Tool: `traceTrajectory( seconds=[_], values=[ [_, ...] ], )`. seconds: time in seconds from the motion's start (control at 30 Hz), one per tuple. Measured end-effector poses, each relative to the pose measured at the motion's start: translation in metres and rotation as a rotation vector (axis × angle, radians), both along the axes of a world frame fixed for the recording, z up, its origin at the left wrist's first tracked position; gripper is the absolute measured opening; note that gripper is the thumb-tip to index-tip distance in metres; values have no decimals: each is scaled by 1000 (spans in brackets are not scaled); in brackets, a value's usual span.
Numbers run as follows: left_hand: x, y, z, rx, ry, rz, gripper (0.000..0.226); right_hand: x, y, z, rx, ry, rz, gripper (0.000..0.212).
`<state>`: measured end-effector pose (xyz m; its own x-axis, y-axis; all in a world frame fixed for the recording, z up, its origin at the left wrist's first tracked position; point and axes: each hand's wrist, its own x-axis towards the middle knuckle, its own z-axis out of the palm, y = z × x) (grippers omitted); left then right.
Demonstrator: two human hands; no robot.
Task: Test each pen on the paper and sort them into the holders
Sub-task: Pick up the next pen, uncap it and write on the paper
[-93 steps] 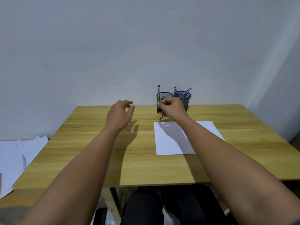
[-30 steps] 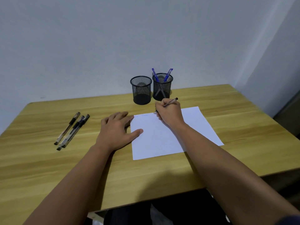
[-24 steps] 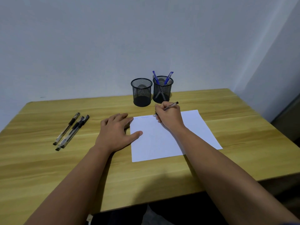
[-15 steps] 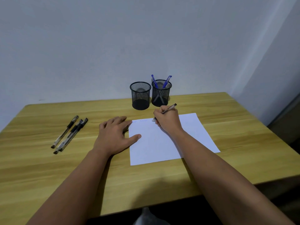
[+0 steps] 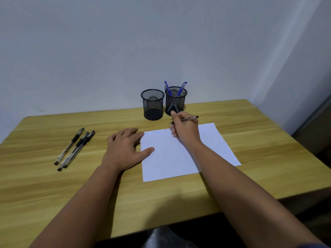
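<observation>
Fingers of the right hand (image 5: 185,130) pinch a slim clear-barrelled pen (image 5: 189,119) low, tip over the white paper sheet (image 5: 180,158); light, stiff, probably slick. Left hand (image 5: 125,149) lies flat, steadying the sheet's edge on the tabletop (image 5: 53,185).

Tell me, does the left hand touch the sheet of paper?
Touching. In the head view the left hand lies flat at the paper's left edge, its thumb resting on the sheet and its fingertips reaching the top corner.

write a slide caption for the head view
Right hand tests a pen on the paper, left hand steadying it, before two mesh holders.
</observation>
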<state>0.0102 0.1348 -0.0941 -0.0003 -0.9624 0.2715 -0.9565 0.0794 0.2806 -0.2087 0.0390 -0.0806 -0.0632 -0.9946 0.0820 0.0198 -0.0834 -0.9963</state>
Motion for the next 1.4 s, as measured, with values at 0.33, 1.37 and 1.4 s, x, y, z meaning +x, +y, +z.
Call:
traceTrajectory(
  seconds=[0.33, 1.37, 1.4],
  values=[
    [1, -1, -3, -13, 9, -4, 82, 0, -6, -10, -39, 213, -10, 38],
    [1, -1, -3, -25, 24, -5, 79, -1, -8, -11, -39, 263, -83, 30],
    [1, -2, -3, -25, 22, -6, 79, -1, -8, -11, -47, 276, -80, 30]
  ],
)
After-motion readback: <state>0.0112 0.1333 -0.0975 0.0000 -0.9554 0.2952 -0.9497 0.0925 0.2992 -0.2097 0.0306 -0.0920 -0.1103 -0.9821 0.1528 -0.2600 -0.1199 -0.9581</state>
